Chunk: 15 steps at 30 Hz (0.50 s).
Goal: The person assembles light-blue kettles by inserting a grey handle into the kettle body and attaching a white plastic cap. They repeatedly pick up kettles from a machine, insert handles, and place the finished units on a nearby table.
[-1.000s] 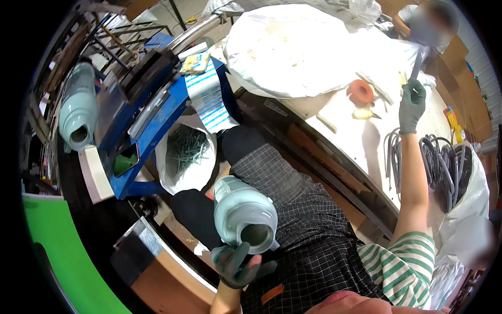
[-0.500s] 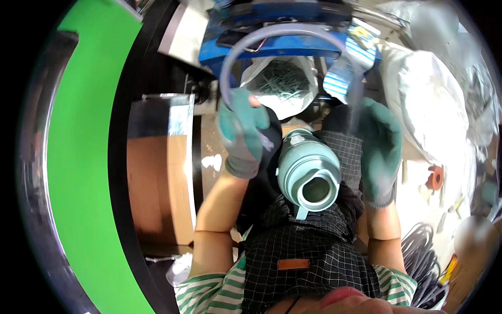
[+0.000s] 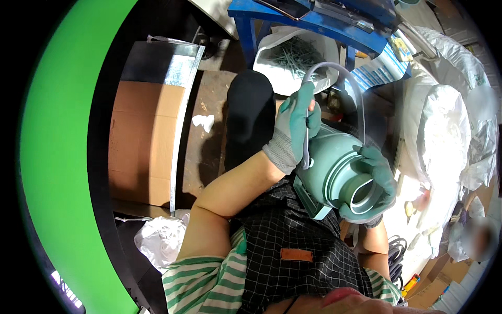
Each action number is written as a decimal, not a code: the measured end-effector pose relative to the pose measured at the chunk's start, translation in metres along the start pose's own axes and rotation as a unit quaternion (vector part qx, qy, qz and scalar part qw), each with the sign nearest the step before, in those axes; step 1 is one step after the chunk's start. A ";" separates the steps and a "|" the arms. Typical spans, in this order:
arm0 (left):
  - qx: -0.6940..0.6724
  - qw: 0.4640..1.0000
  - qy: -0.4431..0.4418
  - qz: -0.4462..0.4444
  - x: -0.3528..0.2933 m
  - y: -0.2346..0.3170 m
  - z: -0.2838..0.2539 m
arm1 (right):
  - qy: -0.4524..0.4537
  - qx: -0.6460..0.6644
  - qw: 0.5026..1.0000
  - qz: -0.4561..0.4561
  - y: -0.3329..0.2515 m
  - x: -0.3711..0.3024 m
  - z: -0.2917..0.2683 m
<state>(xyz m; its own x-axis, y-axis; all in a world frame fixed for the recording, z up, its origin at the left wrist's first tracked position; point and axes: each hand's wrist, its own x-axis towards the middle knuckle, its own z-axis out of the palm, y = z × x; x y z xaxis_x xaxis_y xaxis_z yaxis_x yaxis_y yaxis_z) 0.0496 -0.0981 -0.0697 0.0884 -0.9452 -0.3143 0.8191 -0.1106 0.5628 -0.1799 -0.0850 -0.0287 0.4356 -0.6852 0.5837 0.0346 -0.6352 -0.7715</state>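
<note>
A pale green jug (image 3: 325, 159) with a round, spouted mouth lies tilted across my lap, its mouth towards me. A grey curved carrying handle (image 3: 349, 75) arches over its far side. One lower end of the handle meets the jug's left side; the other end, on the right, runs down behind the jug's shoulder. My left hand (image 3: 297, 118), in a green and grey glove, is closed round the handle's left leg. My gloved right hand (image 3: 380, 175) wraps the jug's collar from the right, fingers against the rim.
Beyond my knees stands a blue table (image 3: 324, 29) with a phone (image 3: 287, 7) on it. Below it is a white sack (image 3: 328, 49) of thin green pieces. A cardboard box (image 3: 141, 141) and a green surface (image 3: 55, 136) lie left; white plastic bags (image 3: 444, 131) lie right.
The handle has come down from in front of me to the jug. My left hand moved right with it. My right hand moved onto the jug's collar, and the jug has tilted.
</note>
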 end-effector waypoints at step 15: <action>0.401 0.601 -0.473 0.505 -0.055 0.010 0.062 | -0.014 -0.010 0.974 0.225 -0.016 -0.004 -0.019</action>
<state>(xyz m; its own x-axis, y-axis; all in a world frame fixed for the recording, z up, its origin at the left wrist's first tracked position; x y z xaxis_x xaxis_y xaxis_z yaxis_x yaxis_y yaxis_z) 0.0179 -0.0660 0.0004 -0.3611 -0.3654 0.8580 0.0485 0.9115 0.4085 -0.1993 -0.0793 -0.0139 0.4273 -0.8862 0.1793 -0.1843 -0.2795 -0.9423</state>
